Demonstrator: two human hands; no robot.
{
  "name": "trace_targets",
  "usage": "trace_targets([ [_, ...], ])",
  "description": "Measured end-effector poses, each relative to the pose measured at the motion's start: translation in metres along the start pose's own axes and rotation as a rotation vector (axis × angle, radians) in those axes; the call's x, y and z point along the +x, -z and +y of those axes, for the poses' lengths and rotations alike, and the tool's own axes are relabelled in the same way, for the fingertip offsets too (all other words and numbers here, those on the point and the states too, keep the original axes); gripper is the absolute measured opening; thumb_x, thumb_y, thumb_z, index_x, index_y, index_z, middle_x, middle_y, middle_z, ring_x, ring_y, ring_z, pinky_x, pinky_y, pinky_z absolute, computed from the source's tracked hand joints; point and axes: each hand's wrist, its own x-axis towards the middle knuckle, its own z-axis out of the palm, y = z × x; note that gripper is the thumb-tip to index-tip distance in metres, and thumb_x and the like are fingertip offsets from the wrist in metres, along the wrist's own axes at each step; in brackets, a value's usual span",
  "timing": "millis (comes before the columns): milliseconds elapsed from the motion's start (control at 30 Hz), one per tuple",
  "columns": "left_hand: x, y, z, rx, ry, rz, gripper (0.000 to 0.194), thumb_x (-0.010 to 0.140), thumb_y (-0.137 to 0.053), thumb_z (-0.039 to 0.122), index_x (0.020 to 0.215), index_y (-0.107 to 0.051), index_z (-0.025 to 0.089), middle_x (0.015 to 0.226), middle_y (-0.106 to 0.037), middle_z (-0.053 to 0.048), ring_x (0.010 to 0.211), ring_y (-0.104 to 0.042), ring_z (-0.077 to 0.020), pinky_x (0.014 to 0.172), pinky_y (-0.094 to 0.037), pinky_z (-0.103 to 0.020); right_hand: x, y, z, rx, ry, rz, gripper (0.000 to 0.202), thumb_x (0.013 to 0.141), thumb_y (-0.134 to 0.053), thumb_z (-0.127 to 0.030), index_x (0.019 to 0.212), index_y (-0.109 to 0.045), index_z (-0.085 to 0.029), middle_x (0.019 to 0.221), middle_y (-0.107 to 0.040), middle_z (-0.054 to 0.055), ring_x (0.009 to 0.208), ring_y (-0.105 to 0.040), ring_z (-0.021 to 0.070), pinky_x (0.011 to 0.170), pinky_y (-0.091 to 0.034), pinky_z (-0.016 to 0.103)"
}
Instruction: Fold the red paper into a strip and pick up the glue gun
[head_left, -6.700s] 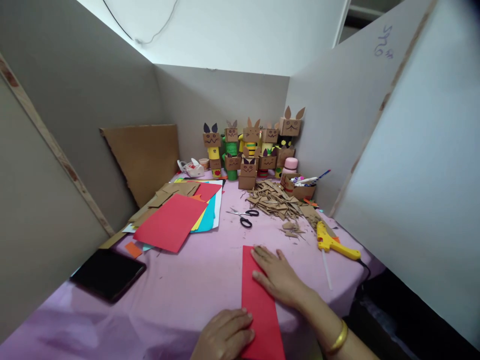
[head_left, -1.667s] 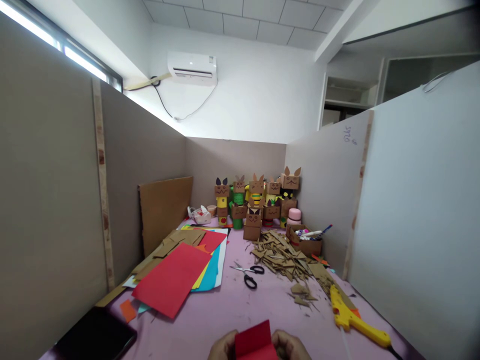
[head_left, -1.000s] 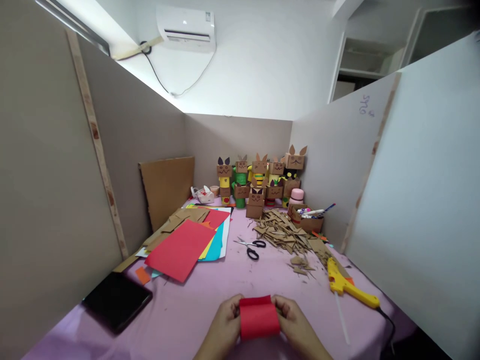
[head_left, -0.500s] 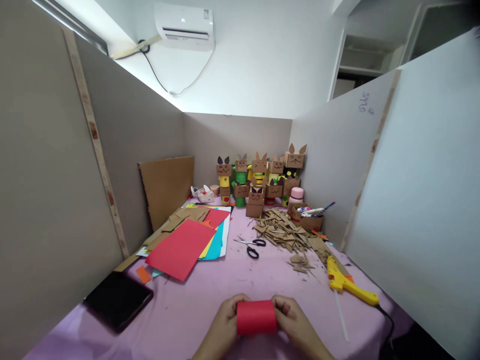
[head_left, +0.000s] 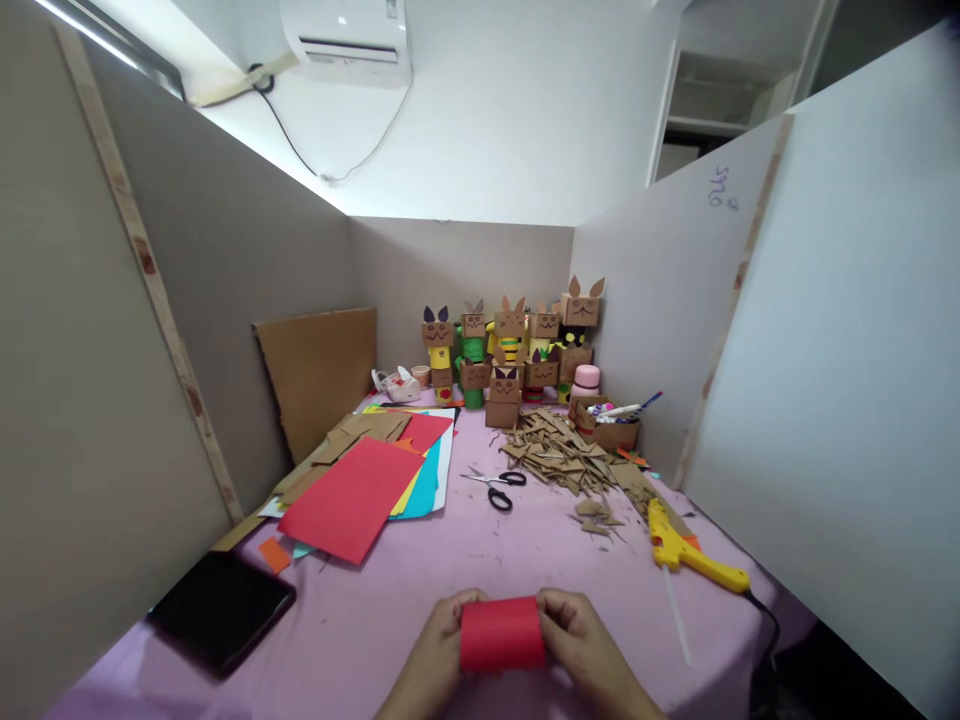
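One red paper [head_left: 502, 635] is curling between our two hands, low in the view and near our side of the surface [head_left: 360, 620]. Our left hand [head_left: 437, 645] is pinching its left end, and our right hand [head_left: 579, 640] is pinching its right end. Compared with one second earlier, its inner side is no longer showing, and only a smooth outside is facing us; we are judging that the rolling is becoming tighter. The paper is hiding many fingertips and any overlap, so we are not seeing whether its edges are meeting. Both forearms [head_left: 416, 690] are running out of view below.
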Motion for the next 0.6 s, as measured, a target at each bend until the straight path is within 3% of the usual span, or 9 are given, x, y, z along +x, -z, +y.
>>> trace_targets([
  [233,-0.001,0.001,0.001,0.045,-0.035,-0.006,0.004,0.059,-0.05,0.018,0.058,-0.052,0.016,0.047,-0.053,0.003,0.047,-0.044,-0.0114,0.047,-0.03,-0.022,-0.002,-0.003,-0.006,-0.006,-0.025,0.034,0.016,0.066,-0.063,-0.027,0.06,-0.053,-0.015,0.049,-0.044,-0.006,0.046,-0.034,0.0073,0.045,-0.025,0.02],
  [367,0.001,0.002,-0.001,0.03,-0.033,0.011,0.006,0.057,-0.053,0.02,0.054,-0.049,0.017,0.046,-0.044,0.007,0.048,-0.036,-0.0088,0.048,-0.029,-0.021,-0.003,-0.005,-0.01,0.0,-0.014,0.044,0.014,0.065,-0.061,-0.025,0.059,-0.053,-0.015,0.051,-0.047,-0.005,0.048,-0.035,0.0073,0.048,-0.028,0.02],
  [600,0.001,0.0,0.0,0.046,-0.041,0.068,0.005,0.054,-0.056,0.017,0.057,-0.058,0.014,0.052,-0.054,0.003,0.052,-0.042,-0.0107,0.052,-0.034,-0.022,-0.004,-0.003,-0.005,-0.003,-0.005,0.032,0.006,0.066,-0.056,-0.02,0.062,-0.053,-0.016,0.051,-0.045,-0.007,0.05,-0.036,0.0078,0.048,-0.027,0.021],
])
